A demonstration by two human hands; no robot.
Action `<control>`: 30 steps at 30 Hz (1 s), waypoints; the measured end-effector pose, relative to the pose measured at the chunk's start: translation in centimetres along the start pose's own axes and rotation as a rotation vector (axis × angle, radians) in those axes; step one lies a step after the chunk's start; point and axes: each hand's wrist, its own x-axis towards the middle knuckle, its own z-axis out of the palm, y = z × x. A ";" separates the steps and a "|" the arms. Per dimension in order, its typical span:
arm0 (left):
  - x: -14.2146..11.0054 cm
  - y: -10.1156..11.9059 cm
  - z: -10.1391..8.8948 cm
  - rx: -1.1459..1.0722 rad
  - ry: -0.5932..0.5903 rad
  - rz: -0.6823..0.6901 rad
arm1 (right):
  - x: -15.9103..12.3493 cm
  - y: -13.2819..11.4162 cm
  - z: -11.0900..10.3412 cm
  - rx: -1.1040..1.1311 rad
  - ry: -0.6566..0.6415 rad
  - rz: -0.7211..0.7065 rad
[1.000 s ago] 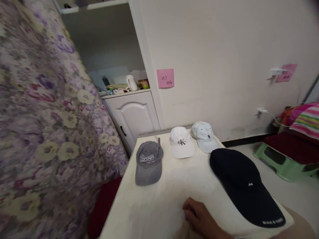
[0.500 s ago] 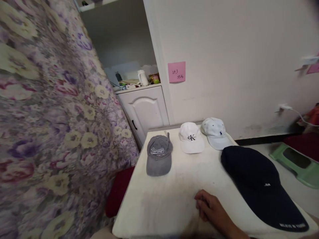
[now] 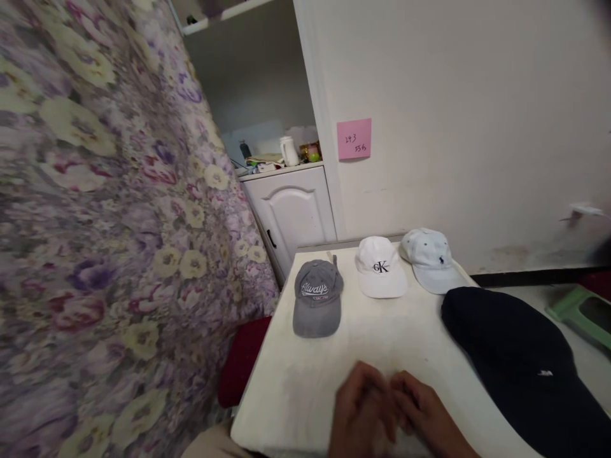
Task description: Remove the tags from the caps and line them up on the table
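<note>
Over the near part of the cream-topped table, my left hand (image 3: 361,410) and my right hand (image 3: 426,407) are close together, fingers meeting or almost so. My right hand's fingers are curled in, with no object showing in them. Motion smears the fingers of my left hand. Beyond them lie a grey cap (image 3: 317,305) lettered "Always", a white cap (image 3: 380,270) with a "CK" mark and a pale blue cap (image 3: 432,259) with a small dark logo. To the right rests a large navy cap (image 3: 520,362), its brim toward me. Neither hand touches a cap.
A floral curtain (image 3: 109,242) hangs at the left beside a dark red seat (image 3: 245,356). Behind the table (image 3: 272,394) stand a white cabinet (image 3: 298,216) and a wall with a pink note (image 3: 354,140). A green stool (image 3: 580,315) is at the right.
My left hand has come into view from below and joined my right hand. The view has turned slightly left, so everything sits further right. The caps have not moved on the table.
</note>
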 end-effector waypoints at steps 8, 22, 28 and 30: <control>8.4 -0.5 -8.0 -0.260 0.294 0.122 | 0.5 1.6 -0.1 -0.006 -0.060 -0.016; 10.3 -0.9 -8.1 -0.410 0.323 0.080 | 0.3 0.3 0.3 -0.011 -0.058 0.024; 10.3 -1.0 -8.2 -0.458 0.288 0.093 | 0.5 -0.2 0.2 -0.004 -0.065 0.052; 10.3 -0.8 -8.2 -0.475 0.278 0.099 | 0.5 -0.1 0.2 -0.012 -0.072 0.044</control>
